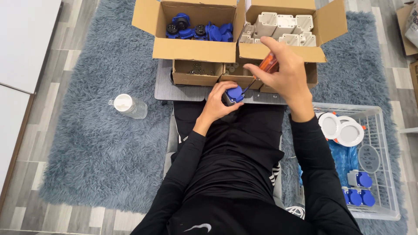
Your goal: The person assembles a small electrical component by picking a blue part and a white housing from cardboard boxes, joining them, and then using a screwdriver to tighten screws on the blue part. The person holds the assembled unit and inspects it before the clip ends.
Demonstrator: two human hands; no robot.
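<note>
From the head view, my left hand [216, 104] sits at the centre of the frame, fingers wrapped around a small grey socket with a blue flip lid [234, 94], pinning it on the near edge of the low grey table [174, 92]. The piece looks like hard moulded plastic: light, stiff and a bit slick, so I judge it best held by its boxy grey body, leaving the hinged lid alone. My right hand [285, 74], toward one o'clock of the socket, is clenched on an orange-handled screwdriver [266, 66], whose shaft slants down to the blue lid.

At twelve o'clock stand two open cardboard boxes, the left box [191, 48] holding blue lids and the right box [278, 51] holding pale grey housings, with smaller trays [196, 78] in front of them. At nine o'clock a clear plastic bottle [129, 105] lies on the shaggy blue rug [87, 143]. At four o'clock a white wire basket [383, 165] carries finished sockets and white round fittings.
</note>
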